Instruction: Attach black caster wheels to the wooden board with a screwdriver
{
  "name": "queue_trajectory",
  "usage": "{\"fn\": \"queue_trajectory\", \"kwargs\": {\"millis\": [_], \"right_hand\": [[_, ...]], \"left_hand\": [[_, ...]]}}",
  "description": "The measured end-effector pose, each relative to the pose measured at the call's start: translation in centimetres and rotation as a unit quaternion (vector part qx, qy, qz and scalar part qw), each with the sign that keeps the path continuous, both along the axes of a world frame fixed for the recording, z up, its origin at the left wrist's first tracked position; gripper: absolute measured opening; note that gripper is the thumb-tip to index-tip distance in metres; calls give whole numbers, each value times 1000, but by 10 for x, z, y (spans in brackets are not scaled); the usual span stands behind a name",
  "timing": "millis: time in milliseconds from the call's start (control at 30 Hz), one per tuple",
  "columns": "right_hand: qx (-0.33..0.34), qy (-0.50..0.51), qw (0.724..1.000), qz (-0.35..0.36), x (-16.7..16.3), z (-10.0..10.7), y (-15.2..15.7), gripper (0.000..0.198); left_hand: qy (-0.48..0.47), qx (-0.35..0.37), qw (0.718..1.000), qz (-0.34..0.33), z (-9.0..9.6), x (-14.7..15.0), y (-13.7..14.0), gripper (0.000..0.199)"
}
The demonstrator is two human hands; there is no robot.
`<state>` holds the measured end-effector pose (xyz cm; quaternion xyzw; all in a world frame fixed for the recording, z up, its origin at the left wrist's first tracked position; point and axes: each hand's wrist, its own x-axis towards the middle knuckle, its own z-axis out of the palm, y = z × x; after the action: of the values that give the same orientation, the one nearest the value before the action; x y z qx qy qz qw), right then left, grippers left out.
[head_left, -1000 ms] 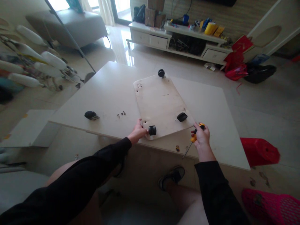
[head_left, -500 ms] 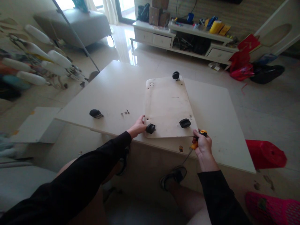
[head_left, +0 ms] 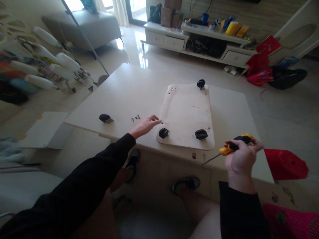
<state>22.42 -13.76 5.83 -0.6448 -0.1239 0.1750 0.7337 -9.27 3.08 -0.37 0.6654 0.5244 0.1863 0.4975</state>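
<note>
A pale board (head_left: 186, 114) with rounded corners lies on the white table, with holes near its corners. Black casters stand on three of its corners: far right (head_left: 201, 83), near left (head_left: 163, 133) and near right (head_left: 201, 134). The far left corner shows only small holes. My left hand (head_left: 147, 124) reaches to the board's left edge, fingers stretched out and holding nothing; whether the tips touch it I cannot tell. My right hand (head_left: 240, 156) grips a yellow-and-black screwdriver (head_left: 235, 144), its shaft pointing down-left. Left of my left hand are several small screws (head_left: 136, 118) and a loose caster (head_left: 106, 118).
The white table (head_left: 124, 89) extends under everything. Past its right end lies a red stool-like object (head_left: 285, 164). A low TV cabinet (head_left: 164, 38) with boxes and tools stands beyond. My feet are under the near edge; a pink basket-like thing (head_left: 294, 220) sits lower right.
The board has turned clockwise and sits further right. Both hands have come off its near corners; my right hand has moved right with the screwdriver, and my left fingers have straightened.
</note>
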Motion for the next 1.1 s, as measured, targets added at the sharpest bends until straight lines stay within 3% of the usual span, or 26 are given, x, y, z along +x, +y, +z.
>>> {"fn": "queue_trajectory", "kwargs": {"millis": [100,200,367,500,767,1100], "right_hand": [[76,-56,994,57,-28,17,13,62],[110,-116,982,101,-58,20,28,57],[55,-224,961,150,-85,8,45,54],[53,-268,941,198,-93,-4,53,56],[78,-284,916,274,-107,-14,71,53],[54,-275,915,290,-114,-26,77,50]], "left_hand": [[-16,57,995,-78,5,5,-18,55],[-12,98,990,-99,-2,10,-26,56],[-25,104,988,-116,-9,3,-16,47],[-21,120,984,-133,-4,-3,-11,57],[-9,141,977,-161,2,5,-2,44],[30,157,971,-180,-2,0,6,34]]}}
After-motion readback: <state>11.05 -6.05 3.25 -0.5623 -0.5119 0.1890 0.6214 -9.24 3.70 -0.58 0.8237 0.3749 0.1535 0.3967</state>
